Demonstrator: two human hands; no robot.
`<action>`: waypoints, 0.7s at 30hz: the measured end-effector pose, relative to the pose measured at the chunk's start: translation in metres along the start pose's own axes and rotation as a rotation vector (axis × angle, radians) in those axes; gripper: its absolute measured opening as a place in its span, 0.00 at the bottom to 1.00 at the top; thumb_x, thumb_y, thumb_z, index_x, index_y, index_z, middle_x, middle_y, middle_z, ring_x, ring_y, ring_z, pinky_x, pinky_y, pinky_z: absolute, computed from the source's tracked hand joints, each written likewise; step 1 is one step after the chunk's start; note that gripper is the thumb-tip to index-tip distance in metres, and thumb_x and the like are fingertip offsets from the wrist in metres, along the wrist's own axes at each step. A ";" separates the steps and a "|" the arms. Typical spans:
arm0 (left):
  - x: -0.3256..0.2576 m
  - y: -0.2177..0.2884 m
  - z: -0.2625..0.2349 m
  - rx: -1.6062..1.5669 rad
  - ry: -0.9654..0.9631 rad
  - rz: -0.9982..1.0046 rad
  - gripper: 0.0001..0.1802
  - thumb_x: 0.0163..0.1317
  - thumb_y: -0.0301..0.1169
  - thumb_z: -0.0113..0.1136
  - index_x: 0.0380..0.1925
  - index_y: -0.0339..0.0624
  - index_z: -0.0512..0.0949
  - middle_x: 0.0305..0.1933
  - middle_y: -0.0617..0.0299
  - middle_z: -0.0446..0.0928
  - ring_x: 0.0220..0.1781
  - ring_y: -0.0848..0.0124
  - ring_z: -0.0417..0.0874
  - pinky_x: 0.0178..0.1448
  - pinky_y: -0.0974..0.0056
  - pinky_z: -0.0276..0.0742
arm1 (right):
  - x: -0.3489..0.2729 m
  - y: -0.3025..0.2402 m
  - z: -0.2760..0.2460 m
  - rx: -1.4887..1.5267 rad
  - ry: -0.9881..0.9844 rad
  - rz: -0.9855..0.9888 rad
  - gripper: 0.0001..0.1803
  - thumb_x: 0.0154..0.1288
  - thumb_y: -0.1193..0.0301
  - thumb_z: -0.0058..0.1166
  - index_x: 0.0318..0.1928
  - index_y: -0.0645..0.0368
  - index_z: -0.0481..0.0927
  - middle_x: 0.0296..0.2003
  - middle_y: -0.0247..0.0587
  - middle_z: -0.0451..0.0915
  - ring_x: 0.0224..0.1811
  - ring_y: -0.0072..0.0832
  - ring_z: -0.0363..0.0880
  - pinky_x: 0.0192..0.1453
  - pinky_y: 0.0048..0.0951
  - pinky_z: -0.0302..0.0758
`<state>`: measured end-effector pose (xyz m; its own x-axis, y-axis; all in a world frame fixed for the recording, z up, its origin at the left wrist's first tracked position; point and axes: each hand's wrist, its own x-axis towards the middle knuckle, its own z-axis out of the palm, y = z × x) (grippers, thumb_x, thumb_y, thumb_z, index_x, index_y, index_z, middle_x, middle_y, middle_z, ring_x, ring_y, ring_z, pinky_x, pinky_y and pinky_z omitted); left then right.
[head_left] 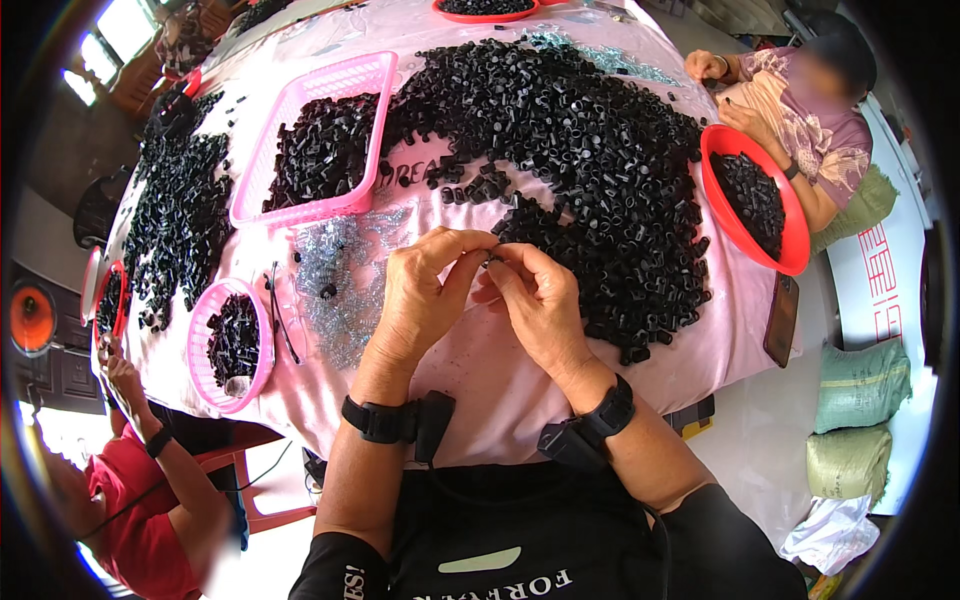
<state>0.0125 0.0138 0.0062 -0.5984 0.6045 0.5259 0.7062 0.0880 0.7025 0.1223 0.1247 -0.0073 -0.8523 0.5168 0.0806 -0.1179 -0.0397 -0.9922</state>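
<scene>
Over the near middle of the table, my left hand (428, 288) and my right hand (540, 300) meet fingertip to fingertip. Both are closed in a pinch on a small dark piece (490, 262), mostly hidden by the fingers and too small to name. Just beyond my hands spreads a big heap of small black plastic caps (570, 130). Left of my left hand lies a patch of small clear plastic pieces (335, 290), with a few black bits among them. A thin black tool or strip (282, 315) rests beside that patch.
A pink rectangular basket (384, 118) and a round pink basket (262, 375) hold black pieces. Another black pile (180, 210) lies far left. At right are a red bowl (793, 235), a phone (782, 320) and a seated person (815, 130). Another person (140, 500) sits at lower left.
</scene>
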 end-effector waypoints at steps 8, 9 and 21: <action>-0.002 0.004 0.000 -0.096 -0.040 -0.170 0.08 0.65 0.19 0.63 0.42 0.38 0.87 0.39 0.58 0.88 0.42 0.72 0.89 0.47 0.66 0.83 | 0.000 -0.001 -0.003 -0.008 -0.014 0.008 0.09 0.76 0.73 0.56 0.48 0.67 0.82 0.34 0.36 0.86 0.35 0.21 0.88 0.38 0.21 0.82; -0.002 0.004 0.000 -0.097 -0.041 -0.170 0.08 0.65 0.19 0.63 0.42 0.38 0.87 0.39 0.58 0.88 0.42 0.72 0.89 0.47 0.66 0.83 | 0.000 -0.001 -0.003 -0.029 -0.018 0.002 0.09 0.75 0.72 0.57 0.47 0.67 0.82 0.34 0.36 0.86 0.35 0.22 0.88 0.38 0.21 0.82; 0.001 0.004 -0.004 -0.102 -0.138 -0.092 0.09 0.65 0.19 0.60 0.42 0.36 0.85 0.37 0.57 0.84 0.38 0.67 0.85 0.44 0.65 0.79 | 0.003 0.009 0.000 0.013 0.038 -0.089 0.06 0.76 0.80 0.52 0.48 0.68 0.80 0.36 0.39 0.87 0.37 0.23 0.88 0.41 0.22 0.83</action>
<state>0.0135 0.0118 0.0118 -0.5960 0.7013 0.3911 0.6048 0.0717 0.7931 0.1186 0.1258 -0.0155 -0.8182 0.5510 0.1642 -0.1987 -0.0029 -0.9801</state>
